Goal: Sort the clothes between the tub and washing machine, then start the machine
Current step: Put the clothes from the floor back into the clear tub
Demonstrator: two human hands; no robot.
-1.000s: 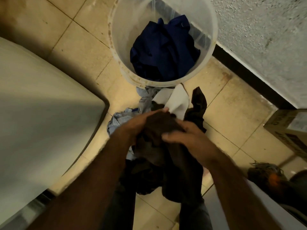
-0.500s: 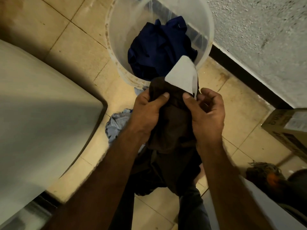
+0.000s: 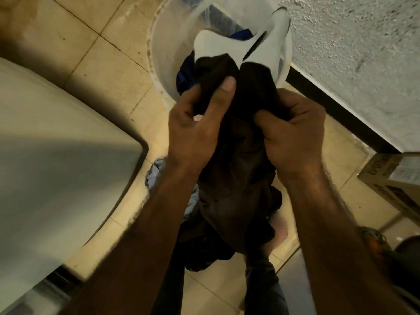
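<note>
My left hand (image 3: 197,130) and my right hand (image 3: 293,135) both grip a dark brown garment (image 3: 236,178) with white pocket linings (image 3: 261,48) sticking up from its top. The garment hangs over the near edge of the translucent white tub (image 3: 163,53) on the floor. Blue clothes (image 3: 185,76) lie inside the tub, mostly hidden behind the garment. The white washing machine (image 3: 56,160) stands at the left, its lid shut. A light blue cloth (image 3: 156,171) lies on the floor below my left wrist.
A rough white wall (image 3: 354,53) with a dark skirting runs along the right. A cardboard box (image 3: 395,178) sits at the right edge. A dark bundle with an orange patch (image 3: 377,244) lies lower right. The floor is beige tile.
Both hands have lifted the dark garment off the floor pile and carried it up toward the tub. Its white pocket linings now stick up over the tub.
</note>
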